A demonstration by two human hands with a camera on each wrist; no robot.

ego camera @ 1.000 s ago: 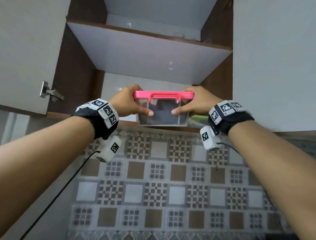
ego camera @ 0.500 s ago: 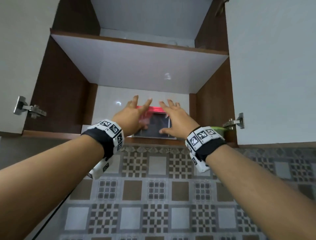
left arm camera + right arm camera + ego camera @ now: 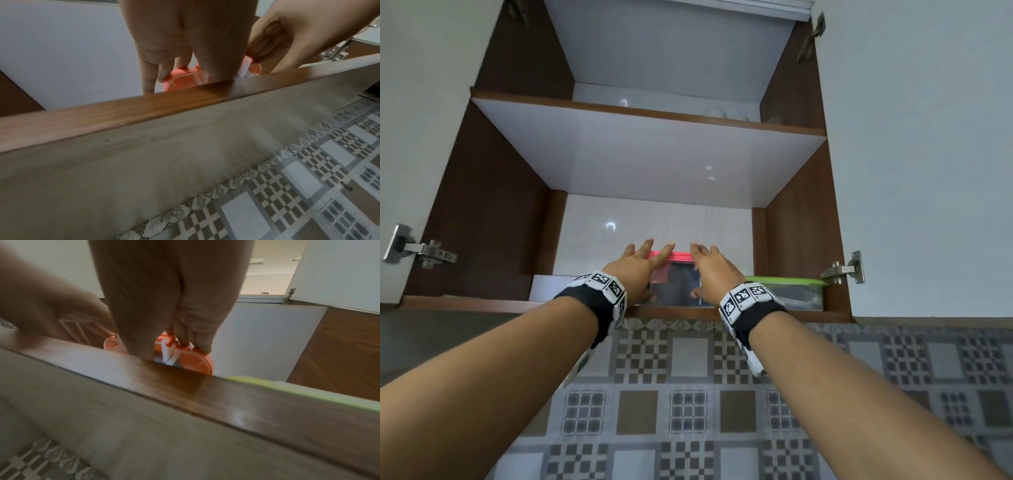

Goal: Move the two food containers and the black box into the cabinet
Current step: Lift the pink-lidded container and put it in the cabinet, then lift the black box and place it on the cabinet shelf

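A clear food container with a pink lid [image 3: 681,256] stands on the cabinet's bottom shelf [image 3: 544,284], close behind the wooden front edge [image 3: 482,303]. My left hand [image 3: 640,263] and right hand [image 3: 709,267] lie on it side by side, fingers straight over the lid and thumbs against its front wall. The wrist views show the fingertips resting on the pink lid [image 3: 180,81] [image 3: 197,363]. A second container with a green lid [image 3: 787,281] [image 3: 308,394] sits just to the right on the same shelf. No black box is in view.
Both cabinet doors stand open, left door [image 3: 421,102] and right door [image 3: 928,171], with metal hinges [image 3: 417,248] [image 3: 842,269] at the sides. An upper shelf [image 3: 654,161] hangs over the hands. A patterned tiled wall [image 3: 688,394] lies below the cabinet.
The pink-lidded container, gripped at its sides in front of the cabinet, now rests on the bottom shelf. Both hands released their grip and lie flat on it, further in.
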